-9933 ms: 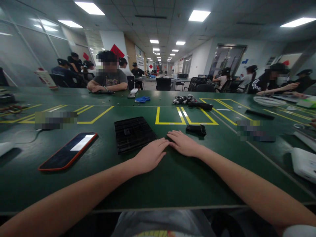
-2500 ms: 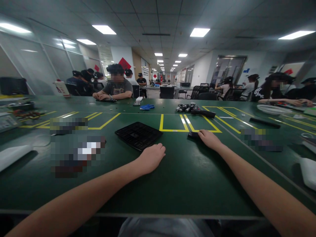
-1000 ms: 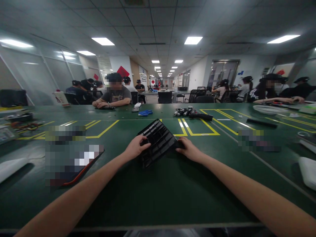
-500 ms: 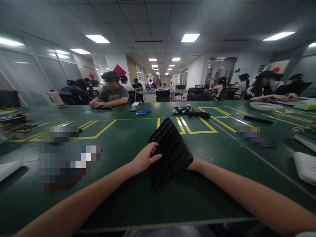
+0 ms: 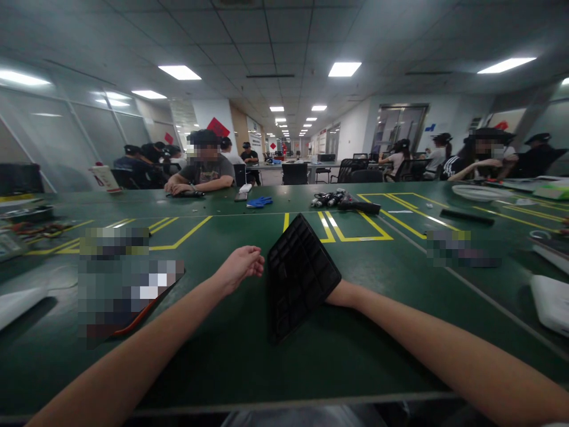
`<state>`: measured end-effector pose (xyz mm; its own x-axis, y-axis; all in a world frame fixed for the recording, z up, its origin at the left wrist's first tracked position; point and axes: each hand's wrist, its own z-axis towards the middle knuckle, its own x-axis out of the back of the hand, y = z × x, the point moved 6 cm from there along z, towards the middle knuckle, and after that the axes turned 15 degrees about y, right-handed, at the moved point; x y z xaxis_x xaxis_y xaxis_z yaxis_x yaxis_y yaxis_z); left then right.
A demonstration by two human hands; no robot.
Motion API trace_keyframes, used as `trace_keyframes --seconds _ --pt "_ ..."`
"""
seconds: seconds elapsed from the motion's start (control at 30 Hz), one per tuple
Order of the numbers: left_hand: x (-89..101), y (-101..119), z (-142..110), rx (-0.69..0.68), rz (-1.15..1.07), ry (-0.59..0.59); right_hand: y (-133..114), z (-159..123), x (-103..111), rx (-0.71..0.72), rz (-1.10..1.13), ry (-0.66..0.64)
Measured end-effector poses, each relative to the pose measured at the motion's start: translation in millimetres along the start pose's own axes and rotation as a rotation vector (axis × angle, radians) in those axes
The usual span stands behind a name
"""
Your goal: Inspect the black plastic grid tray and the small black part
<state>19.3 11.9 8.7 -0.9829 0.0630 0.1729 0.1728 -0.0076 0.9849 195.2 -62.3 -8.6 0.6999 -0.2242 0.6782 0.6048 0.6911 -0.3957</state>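
Observation:
A black tray (image 5: 302, 279) divided into several square compartments is tilted up on edge above the green table, its compartments facing left and toward me. My right hand (image 5: 341, 293) grips it from behind; the tray hides the fingers and only the wrist side shows. Just left of the tray, apart from it, is my left hand (image 5: 243, 267). Its fingers are curled together, and whether something small is between them cannot be made out. The dark compartments show no clear contents.
Yellow tape outlines mark the green table (image 5: 213, 356). Toward the far side lie a blue glove (image 5: 259, 202), a black cable bundle (image 5: 329, 198) and a black bar (image 5: 466, 216). A blurred, orange-edged item (image 5: 146, 314) lies left, a white device (image 5: 551, 302) right. A person (image 5: 207, 166) sits opposite.
My left hand has come off the tray's face and moved left, its fingers now curled. The tray has turned slightly and shifted a little left with my right hand behind it.

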Motion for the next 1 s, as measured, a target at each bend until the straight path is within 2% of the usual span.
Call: trace_keyframes --seconds 0.13,0.27,0.53,0.7,0.9,1.0 --pt "-13.8 9 -17 -0.118 0.123 -0.165 -3 1 2 -0.013 0.027 0.022" --pt "-22.8 13 -27 -0.152 0.092 -0.26 -11 3 8 -0.03 0.079 0.039" --pt "-30.1 6 -30 -0.203 0.21 -0.233 -25 8 14 0.064 0.147 0.077" --pt "-31.0 3 -27 -0.239 0.212 -0.193 -22 8 13 0.02 0.142 0.074" --pt "-34.2 3 -26 -0.37 0.27 -0.229 -17 7 12 0.005 0.108 0.096" --pt "-33.0 3 -26 -0.377 0.268 -0.205 -18 8 13 -0.004 0.115 0.095"
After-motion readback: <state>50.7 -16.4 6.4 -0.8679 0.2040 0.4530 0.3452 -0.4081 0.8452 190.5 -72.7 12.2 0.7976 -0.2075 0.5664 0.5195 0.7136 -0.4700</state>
